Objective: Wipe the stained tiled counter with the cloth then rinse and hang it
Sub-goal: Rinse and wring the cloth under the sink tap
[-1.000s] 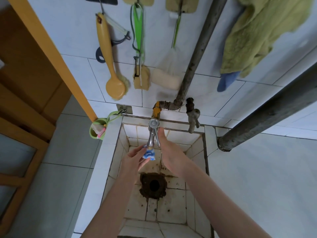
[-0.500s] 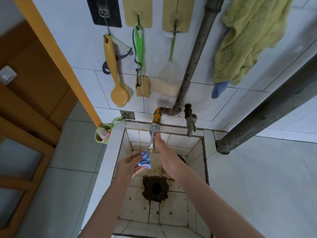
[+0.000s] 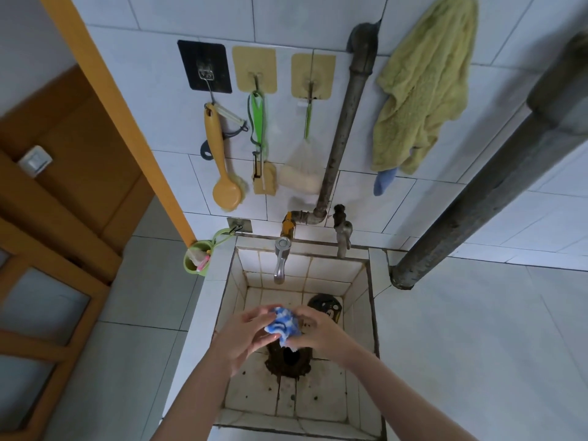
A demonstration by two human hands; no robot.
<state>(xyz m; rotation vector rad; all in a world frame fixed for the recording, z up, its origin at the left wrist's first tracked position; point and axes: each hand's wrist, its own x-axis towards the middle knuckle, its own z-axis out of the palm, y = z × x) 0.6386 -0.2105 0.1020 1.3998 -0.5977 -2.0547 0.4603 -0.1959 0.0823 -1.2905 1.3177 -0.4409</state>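
Off the tap came my right hand, joining my left hand; both gripped the balled blue-and-white cloth below the tap. Rinsing looked nearly finished; wringing and hanging remained, I judged.

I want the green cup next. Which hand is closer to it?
Left. The left hand holds the cloth over the sink, below-right of the cup; the right hand grips the cloth's other side, farther off.
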